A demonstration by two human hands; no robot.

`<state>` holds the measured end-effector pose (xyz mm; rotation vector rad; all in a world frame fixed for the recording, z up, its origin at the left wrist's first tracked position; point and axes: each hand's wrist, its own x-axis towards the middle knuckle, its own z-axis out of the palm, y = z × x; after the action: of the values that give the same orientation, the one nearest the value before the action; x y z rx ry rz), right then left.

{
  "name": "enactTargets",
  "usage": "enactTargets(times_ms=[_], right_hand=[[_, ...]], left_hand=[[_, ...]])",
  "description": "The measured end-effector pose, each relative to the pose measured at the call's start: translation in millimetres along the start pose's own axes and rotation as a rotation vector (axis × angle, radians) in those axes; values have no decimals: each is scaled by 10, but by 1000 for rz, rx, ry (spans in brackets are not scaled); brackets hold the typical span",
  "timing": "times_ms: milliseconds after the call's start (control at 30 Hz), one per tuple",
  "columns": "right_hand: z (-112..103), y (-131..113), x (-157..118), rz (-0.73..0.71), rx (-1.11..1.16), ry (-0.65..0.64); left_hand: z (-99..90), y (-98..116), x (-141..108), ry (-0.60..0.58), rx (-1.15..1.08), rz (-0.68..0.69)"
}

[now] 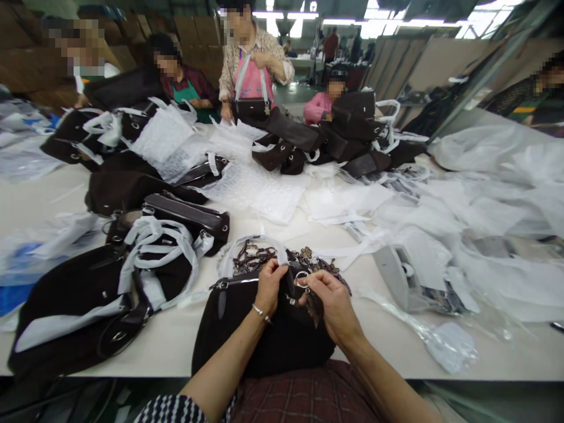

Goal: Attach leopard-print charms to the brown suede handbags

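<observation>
- The near dark bag (247, 335) lies at the near edge of the tabletop (379, 352), in front of the person, its zip toward the far side.
- Both hands are at the bag's far right part: the left hand (267, 288) is pinched narrow on a pale-wrapped strap (282, 255).
- The right hand (335, 301), just beside it, holds a metal ring (302, 275) between thumb and fingers; a dark pendant (314, 310) hangs below.
- Just beyond the bag lies a heap of chain charms (253, 258).
- To the left rests a larger dark bag (66, 311) with pale-wrapped straps.
- To the right stands a tilted grey container (394, 279), near clear plastic (449, 346).
- On the far side, more dark bags (352, 132) are piled; a co-worker in a pink apron (253, 82) stands left of them.
</observation>
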<state>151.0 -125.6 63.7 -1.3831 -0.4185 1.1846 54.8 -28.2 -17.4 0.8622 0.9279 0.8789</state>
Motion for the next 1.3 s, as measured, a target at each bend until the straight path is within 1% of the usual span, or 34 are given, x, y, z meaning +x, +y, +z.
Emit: enactTargets(times_ms=[67, 167, 200, 267, 367, 467, 567, 733, 900, 1033, 1133, 1300], right_hand=[[-30, 65, 50, 11, -54, 13], [-58, 172, 176, 31, -68, 53], [-64, 199, 226, 33, -74, 67], [-71, 233, 327, 36, -85, 92], [-69, 249, 466, 44, -96, 105], [-58, 261, 582, 61, -109, 104], [-51, 281, 675, 61, -141, 111], [-25, 246, 791, 18, -299, 109], [93, 126, 896, 11, -441, 119], [179, 131, 954, -22, -532, 170], [192, 175, 977, -2, -521, 203], [163, 208, 1014, 65, -417, 184]], left_hand=[[-55, 13, 74, -101, 6, -52], [-137, 85, 264, -298, 64, -123], [-153, 105, 332, -346, 92, -136], [-170, 118, 454, -382, 130, -151], [-177, 78, 579, -367, 120, -178], [-195, 16, 635, -342, 70, -197], [-221, -22, 647, -316, -6, -208], [-243, -22, 640, -307, -73, -186], [-269, -3, 632, -311, -83, -181], [-279, 2, 630, -271, -112, -213], [-271, -8, 631, -236, -126, -223], [-249, -46, 633, -194, -73, -169]])
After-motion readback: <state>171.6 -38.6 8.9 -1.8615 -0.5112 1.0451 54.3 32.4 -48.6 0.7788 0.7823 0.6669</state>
